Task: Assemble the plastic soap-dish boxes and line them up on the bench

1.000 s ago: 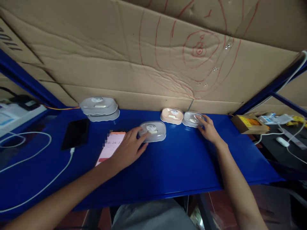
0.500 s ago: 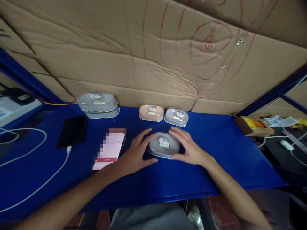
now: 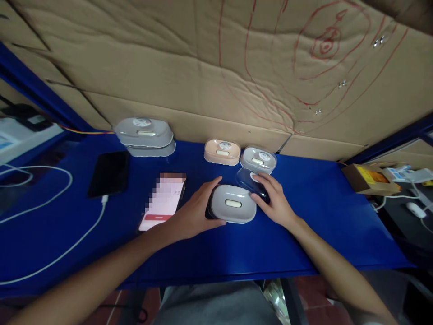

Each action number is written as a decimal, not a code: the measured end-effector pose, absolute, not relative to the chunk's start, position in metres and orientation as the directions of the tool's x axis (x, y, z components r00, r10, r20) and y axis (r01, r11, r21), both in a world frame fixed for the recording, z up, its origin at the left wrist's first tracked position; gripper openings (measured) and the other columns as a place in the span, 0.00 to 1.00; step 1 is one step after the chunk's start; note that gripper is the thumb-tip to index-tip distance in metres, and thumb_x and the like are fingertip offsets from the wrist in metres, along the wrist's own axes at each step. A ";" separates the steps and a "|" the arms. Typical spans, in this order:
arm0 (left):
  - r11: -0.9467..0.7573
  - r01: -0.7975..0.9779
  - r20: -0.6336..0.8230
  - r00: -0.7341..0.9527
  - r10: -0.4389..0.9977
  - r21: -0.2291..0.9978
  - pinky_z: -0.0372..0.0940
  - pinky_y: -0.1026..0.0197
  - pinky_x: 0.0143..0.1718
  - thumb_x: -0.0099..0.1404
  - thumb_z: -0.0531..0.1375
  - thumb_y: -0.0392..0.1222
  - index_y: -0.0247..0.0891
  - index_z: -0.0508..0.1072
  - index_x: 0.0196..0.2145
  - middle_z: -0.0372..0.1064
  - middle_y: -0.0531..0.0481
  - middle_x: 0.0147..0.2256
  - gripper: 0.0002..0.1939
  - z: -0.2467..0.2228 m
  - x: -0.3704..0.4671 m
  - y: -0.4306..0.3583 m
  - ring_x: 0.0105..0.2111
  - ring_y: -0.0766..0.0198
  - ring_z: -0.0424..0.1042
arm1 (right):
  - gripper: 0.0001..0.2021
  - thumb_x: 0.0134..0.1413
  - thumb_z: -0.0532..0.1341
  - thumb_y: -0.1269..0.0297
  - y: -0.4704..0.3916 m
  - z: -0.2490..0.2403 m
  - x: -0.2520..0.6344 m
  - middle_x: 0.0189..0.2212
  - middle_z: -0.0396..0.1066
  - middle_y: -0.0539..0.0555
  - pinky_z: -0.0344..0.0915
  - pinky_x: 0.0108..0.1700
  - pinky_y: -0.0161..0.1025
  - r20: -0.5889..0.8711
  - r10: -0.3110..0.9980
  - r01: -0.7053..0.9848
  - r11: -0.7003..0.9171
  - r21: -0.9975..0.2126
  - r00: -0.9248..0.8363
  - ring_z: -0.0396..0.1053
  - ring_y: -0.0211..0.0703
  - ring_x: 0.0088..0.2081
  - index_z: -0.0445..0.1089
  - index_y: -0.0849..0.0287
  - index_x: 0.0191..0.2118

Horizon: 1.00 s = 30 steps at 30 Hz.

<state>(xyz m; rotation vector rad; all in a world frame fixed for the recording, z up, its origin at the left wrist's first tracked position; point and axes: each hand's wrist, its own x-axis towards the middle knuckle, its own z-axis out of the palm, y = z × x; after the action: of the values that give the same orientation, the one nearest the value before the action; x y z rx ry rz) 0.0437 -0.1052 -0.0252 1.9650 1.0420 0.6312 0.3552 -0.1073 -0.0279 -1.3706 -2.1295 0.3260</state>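
Note:
On the blue table, a grey oval case [image 3: 233,204] with a cream oval piece in its top sits in front of me. My left hand [image 3: 199,207] grips its left side, thumb at the near edge and fingers at the far edge. A clear plastic cover [image 3: 246,178] with a round label is off the case, up and to its right. My right hand [image 3: 273,198] holds that cover at its right side, fingers on top. Behind stand a covered peach case [image 3: 222,152] and a covered grey case [image 3: 258,160].
Left of my hands lies a lit phone [image 3: 162,203]; farther left are a dark phone [image 3: 108,174] on a white cable and stacked grey cases [image 3: 145,135]. Cardboard [image 3: 152,54] walls the back. An open carton [image 3: 368,183] sits at the right edge.
The clear cover has come off the grey case and moved right and back with my right hand. My left hand has closed onto the case. The phone number went from 22 to 23.

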 end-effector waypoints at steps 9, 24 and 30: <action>-0.333 0.378 0.111 0.503 0.857 0.864 0.52 0.34 0.73 0.61 0.74 0.52 0.46 0.54 0.74 0.54 0.34 0.70 0.50 -0.021 0.046 -0.105 0.71 0.38 0.58 | 0.29 0.71 0.60 0.43 -0.121 -0.023 0.337 0.72 0.61 0.61 0.49 0.73 0.69 0.321 0.715 0.656 0.698 -0.288 -0.621 0.52 0.65 0.76 0.62 0.45 0.71; 0.582 -0.430 -0.423 0.413 0.806 0.690 0.75 0.65 0.40 0.63 0.69 0.30 0.31 0.81 0.53 0.85 0.42 0.43 0.19 -0.010 0.037 -0.080 0.42 0.57 0.82 | 0.36 0.77 0.32 0.43 -0.103 -0.016 0.357 0.57 0.79 0.61 0.73 0.61 0.65 0.115 0.975 0.147 0.145 -0.979 -0.191 0.77 0.60 0.58 0.65 0.55 0.70; 0.558 -0.489 -0.413 0.379 0.828 0.671 0.78 0.63 0.42 0.68 0.66 0.28 0.35 0.81 0.53 0.84 0.44 0.46 0.17 -0.005 0.039 -0.084 0.40 0.59 0.82 | 0.25 0.78 0.48 0.46 -0.114 -0.014 0.355 0.57 0.77 0.61 0.72 0.64 0.60 0.370 0.897 0.432 0.441 -0.787 -0.242 0.73 0.58 0.62 0.71 0.54 0.64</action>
<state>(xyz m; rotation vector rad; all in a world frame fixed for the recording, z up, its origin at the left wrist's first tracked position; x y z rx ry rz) 0.0394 -0.0842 -0.0054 0.4857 0.8046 0.8845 0.3545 -0.1142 -0.0142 -1.1292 -1.8490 0.6945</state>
